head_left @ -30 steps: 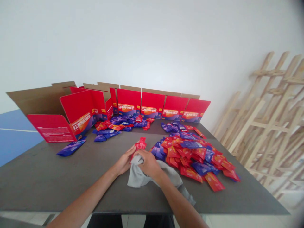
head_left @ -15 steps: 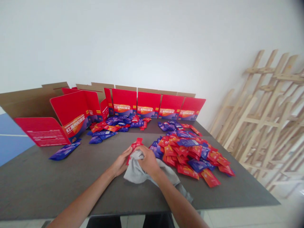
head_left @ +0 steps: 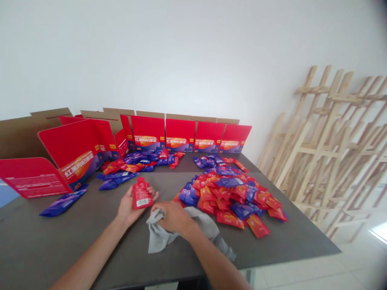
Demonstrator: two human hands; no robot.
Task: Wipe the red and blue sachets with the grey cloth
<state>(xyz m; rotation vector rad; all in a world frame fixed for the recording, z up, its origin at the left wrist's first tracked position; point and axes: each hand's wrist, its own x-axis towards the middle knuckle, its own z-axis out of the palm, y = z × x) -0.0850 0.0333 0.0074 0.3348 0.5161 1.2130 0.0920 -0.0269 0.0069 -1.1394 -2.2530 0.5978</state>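
nearest to us, on the tabletop (head_left: 130, 257), the grey cloth (head_left: 157, 237) lies bunched just left of the mixed pile (head_left: 231, 197) of red and blue pouches, its tail trailing along the pile's near side. our right hand (head_left: 172, 217) has its grip clenched on a fold of that cloth. a little farther left of the pile, our left hand (head_left: 128, 209) is grasping the red pouch (head_left: 142, 193), cap end up, barcode side towards us. we judge the step in hand to be wiping this pouch over, with a pause to look at it; the next move would call for either another pass of the cloth or setting the pouch down, the left grip staying light so the soft pack is not squeezed. beyond the pile and to its left sits a second heap (head_left: 142, 159), and behind both stand the open red boxes (head_left: 151, 129). half a second ago the cloth was pressed against the pouch; now the two are apart and the printed face shows, while the pile looks unchanged
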